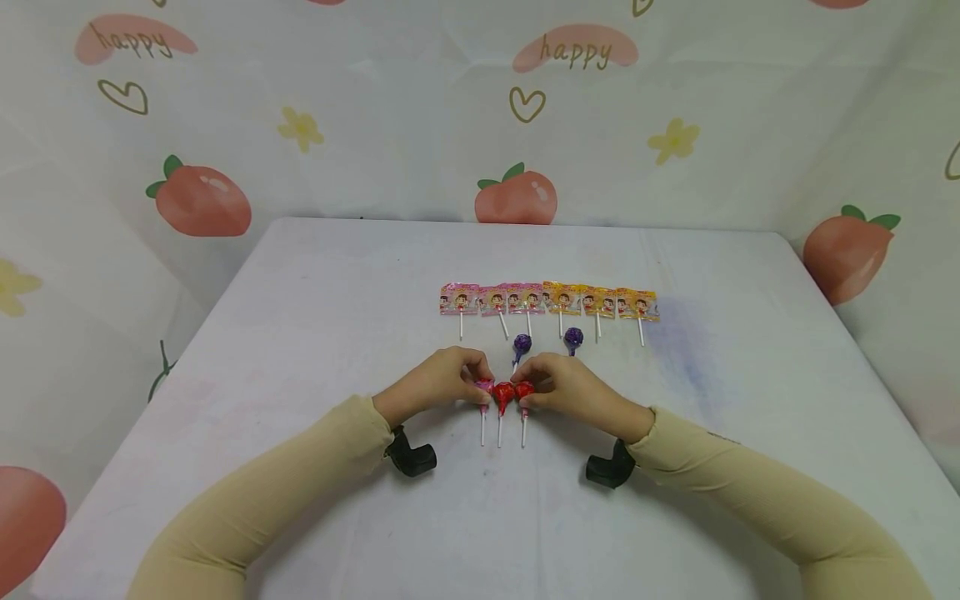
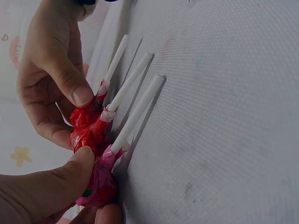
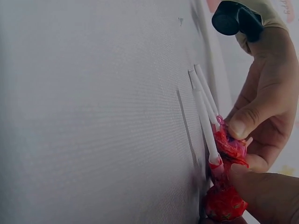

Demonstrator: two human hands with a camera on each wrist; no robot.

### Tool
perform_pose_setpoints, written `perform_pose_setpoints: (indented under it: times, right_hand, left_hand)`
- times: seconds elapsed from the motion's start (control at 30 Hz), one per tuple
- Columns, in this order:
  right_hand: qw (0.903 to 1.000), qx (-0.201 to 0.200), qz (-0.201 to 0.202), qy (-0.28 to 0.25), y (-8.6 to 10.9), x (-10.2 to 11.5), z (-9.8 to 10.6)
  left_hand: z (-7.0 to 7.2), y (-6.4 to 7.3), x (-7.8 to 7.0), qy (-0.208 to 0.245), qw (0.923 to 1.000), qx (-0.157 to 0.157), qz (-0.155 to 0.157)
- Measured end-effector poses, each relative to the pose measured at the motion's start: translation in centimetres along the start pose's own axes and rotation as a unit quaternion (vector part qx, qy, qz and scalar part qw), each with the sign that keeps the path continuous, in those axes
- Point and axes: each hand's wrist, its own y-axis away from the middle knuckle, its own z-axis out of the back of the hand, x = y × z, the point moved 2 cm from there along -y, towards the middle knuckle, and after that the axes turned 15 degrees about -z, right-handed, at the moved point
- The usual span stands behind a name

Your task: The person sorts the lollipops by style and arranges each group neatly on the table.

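My left hand (image 1: 441, 380) pinches the head of a pink-wrapped lollipop (image 1: 483, 387) between thumb and fingers. A red-wrapped lollipop (image 1: 503, 395) lies in the middle, right beside it. My right hand (image 1: 576, 392) holds the head of another red lollipop (image 1: 524, 388) on the right. Together the three form a side-by-side row, white sticks pointing toward me. In the left wrist view, the pink lollipop (image 2: 103, 182) is under the left thumb, and the wrapped heads press close together. The right wrist view has the right-hand red lollipop (image 3: 226, 203) nearest, its lower side hidden.
Just beyond my hands lie two purple lollipops, one on the left (image 1: 522, 343) and one on the right (image 1: 573, 337). Farther back, a row of flat packets on sticks has pink ones (image 1: 459, 298) left and yellow ones (image 1: 637, 304) right, on a white-covered table (image 1: 337, 283).
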Motion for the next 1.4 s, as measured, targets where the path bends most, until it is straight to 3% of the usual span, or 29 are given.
perform_pose_setpoints:
  times: [1.4]
  right_hand:
    - [0.9996,-0.004,-0.002,0.027,0.1,0.01,0.18]
  left_hand:
    - [-0.06,0.01,0.07,-0.004,1.0,-0.003,-0.002]
